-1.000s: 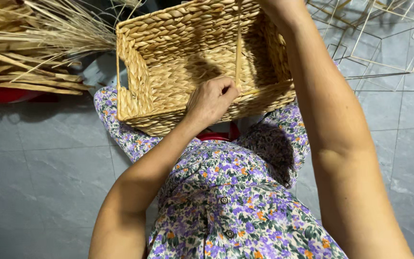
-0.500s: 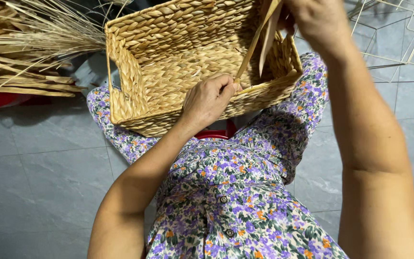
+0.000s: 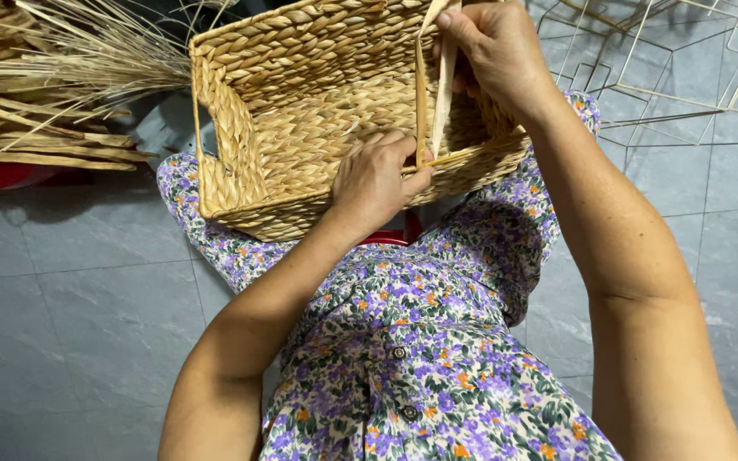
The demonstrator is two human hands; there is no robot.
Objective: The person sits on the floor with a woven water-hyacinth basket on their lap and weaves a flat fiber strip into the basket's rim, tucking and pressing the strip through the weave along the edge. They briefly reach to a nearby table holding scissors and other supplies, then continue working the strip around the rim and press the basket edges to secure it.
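Closest to you, the woven basket (image 3: 301,128) sits tipped on your lap over the floral dress (image 3: 420,341), open side facing up at you. Your left hand (image 3: 376,179) is pressed on the basket's near rim, fingers curled over the edge, pinning the bottom of the flat straw strip (image 3: 434,85) where it meets the weave. Keep that thumb planted so the strip doesn't slip while you pull. Just past it, above the basket's right side, your right hand (image 3: 497,47) has a closed grip on the top of the strip, pinched between thumb and fingers; I'd keep the tension even and the strip flat, not twisted. Beyond the basket to the left, a bundle of dried straw (image 3: 53,94) lies on the grey tile floor (image 3: 70,324), and to the right there are thin wire frames (image 3: 685,60).
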